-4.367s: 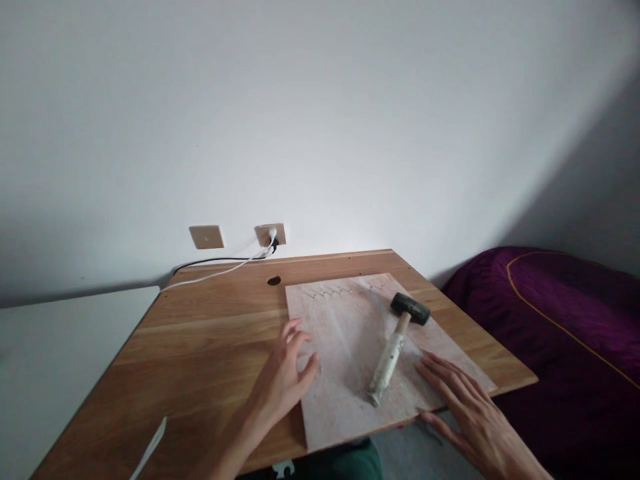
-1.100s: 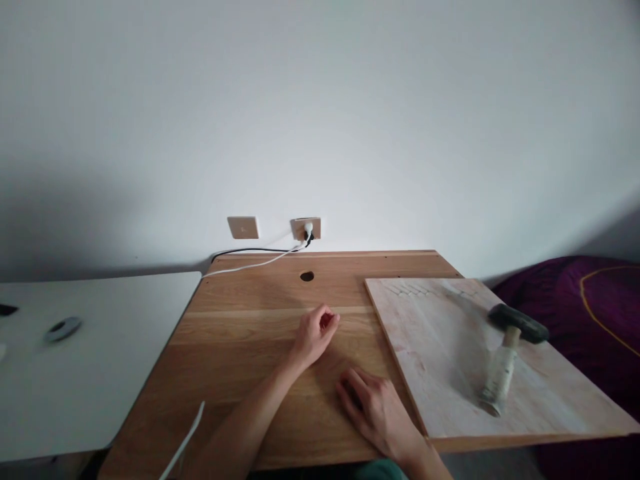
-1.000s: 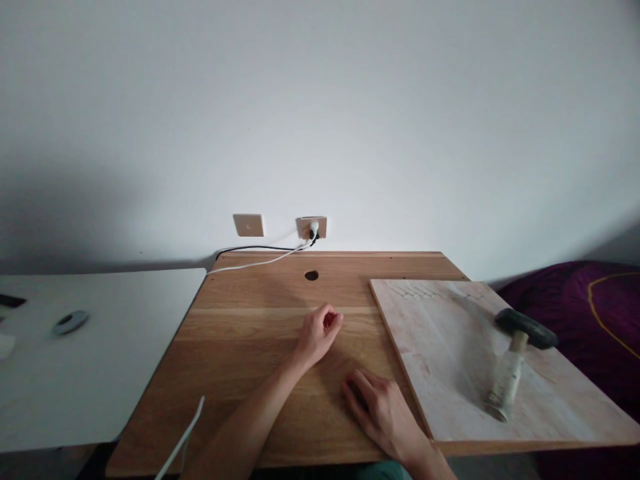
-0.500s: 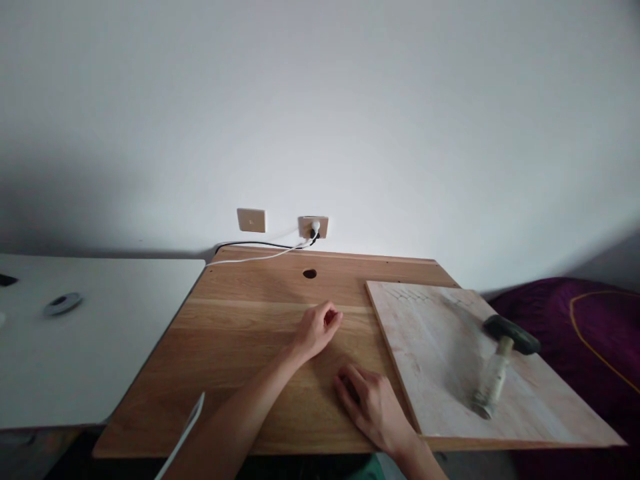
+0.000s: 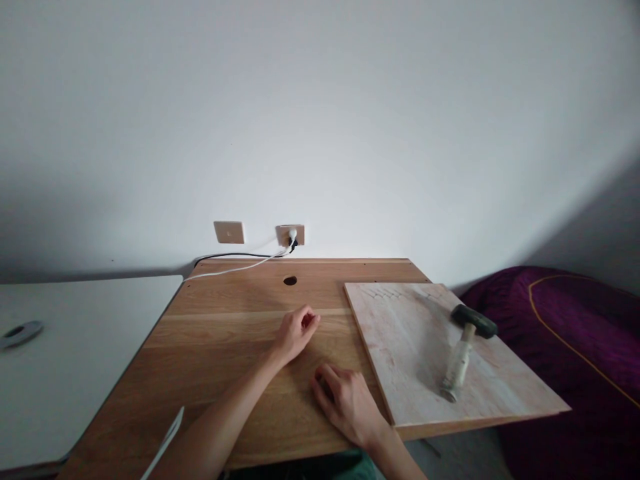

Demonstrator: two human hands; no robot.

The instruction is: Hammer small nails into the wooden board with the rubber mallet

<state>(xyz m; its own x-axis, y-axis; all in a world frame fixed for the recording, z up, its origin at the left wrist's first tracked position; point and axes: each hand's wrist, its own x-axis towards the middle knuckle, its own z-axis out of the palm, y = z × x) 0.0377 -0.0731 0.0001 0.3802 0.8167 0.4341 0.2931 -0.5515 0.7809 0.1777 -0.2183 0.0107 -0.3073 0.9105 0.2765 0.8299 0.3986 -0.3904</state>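
My left hand (image 5: 297, 333) rests on the wooden tabletop (image 5: 220, 340), its fingers curled into a loose fist with a hollow showing and no object visible inside. Nearer to me, my right hand (image 5: 345, 403) lies on the wood too, fingers bent inward, and it appears to hold nothing. Just right of it is a pale, pinkish marbled board (image 5: 400, 340). On that board lies a mallet (image 5: 463, 350) with a black head and a worn, light handle, apart from both hands.
A white table (image 5: 95, 347) adjoins on the left, bearing a grey ring-shaped item (image 5: 21, 333). A thin white strip (image 5: 167, 437) pokes up beside my left forearm. Behind are a cable hole (image 5: 290, 281), cords and a wall socket (image 5: 299, 233). A purple beanbag-like cushion (image 5: 565, 320) sits right.
The view has swung to the right, so the tables, board and mallet sit further left in the picture. Both hands keep the same pose and place on the wood.
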